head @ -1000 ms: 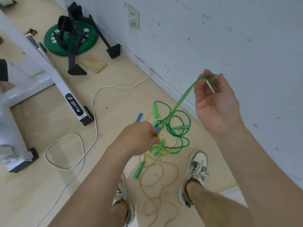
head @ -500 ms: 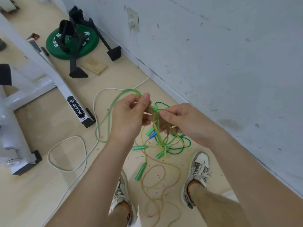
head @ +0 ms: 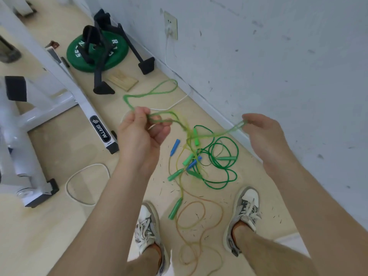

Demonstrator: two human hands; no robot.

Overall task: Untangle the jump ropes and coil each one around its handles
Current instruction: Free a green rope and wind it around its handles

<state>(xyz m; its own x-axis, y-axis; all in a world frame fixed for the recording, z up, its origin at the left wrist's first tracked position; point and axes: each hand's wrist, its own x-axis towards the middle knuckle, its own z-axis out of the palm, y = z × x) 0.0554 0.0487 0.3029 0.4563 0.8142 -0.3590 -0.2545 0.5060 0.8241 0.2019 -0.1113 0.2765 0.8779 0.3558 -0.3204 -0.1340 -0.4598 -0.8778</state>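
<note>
Left hand (head: pixel 139 134) and right hand (head: pixel 264 134) each pinch the light green rope (head: pixel 219 133), stretched above the tangle (head: pixel 201 162) on the floor (head: pixel 79 156).

Bright, even, soft light falls over a pale wooden floor (head: pixel 49 226) and a scuffed white wall (head: pixel 278 76) — shadows are faint and diffuse, with no hard glare. The thin light green plastic rope (head: pixel 148 94), raised in the air, is smeared by motion blur. Wide-angle distortion bows the white metal frame (head: pixel 83 104) at far left, and the picture's edges look soft.
</note>
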